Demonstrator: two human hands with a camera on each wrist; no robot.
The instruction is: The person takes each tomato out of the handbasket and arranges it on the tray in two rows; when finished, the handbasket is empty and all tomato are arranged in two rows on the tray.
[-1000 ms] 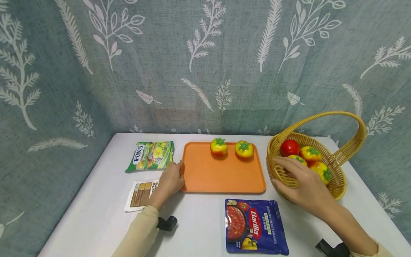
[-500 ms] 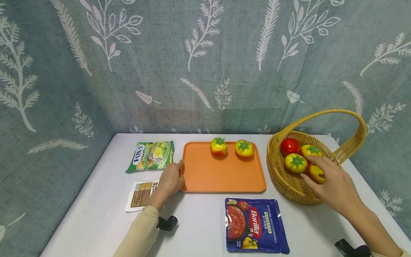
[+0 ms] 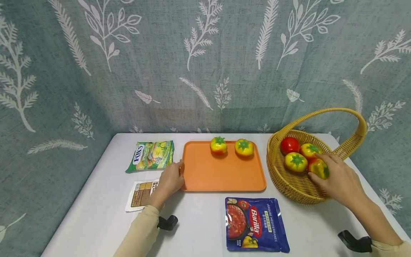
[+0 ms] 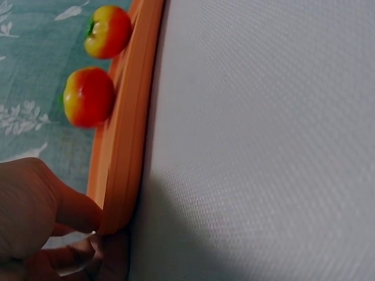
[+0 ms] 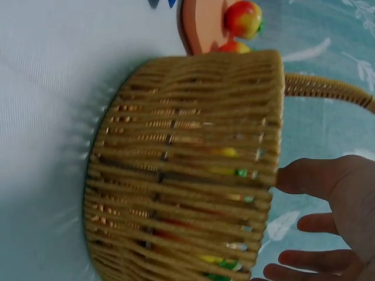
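Observation:
My left hand [image 3: 171, 177] pinches the left edge of an orange tray [image 3: 221, 175]. In the left wrist view, its fingers [image 4: 76, 212] meet the tray's corner from above and below. Two yellow-red toy tomatoes [image 3: 218, 146] sit near the tray's back edge. Over on the right, my right hand [image 3: 341, 178] reaches into a wicker basket [image 3: 289, 187], thumb and forefinger around a yellow-red tomato [image 3: 318, 167]. Beside that one lie a red tomato [image 3: 290, 146] and two more yellow ones [image 3: 296, 162]. The basket wall mostly hides the held tomato in the right wrist view.
A green Fox's candy bag [image 3: 151, 156] lies left of the tray, with a brown and white packet [image 3: 142, 194] in front of it. A blue Barilla pouch [image 3: 255, 225] lies flat before the tray. The basket's tall handle [image 3: 324, 110] arches over its opening.
My right hand has gone from above the basket's left side to its right-hand tomato, and its fingers now close around it. The left hand has stayed on the tray.

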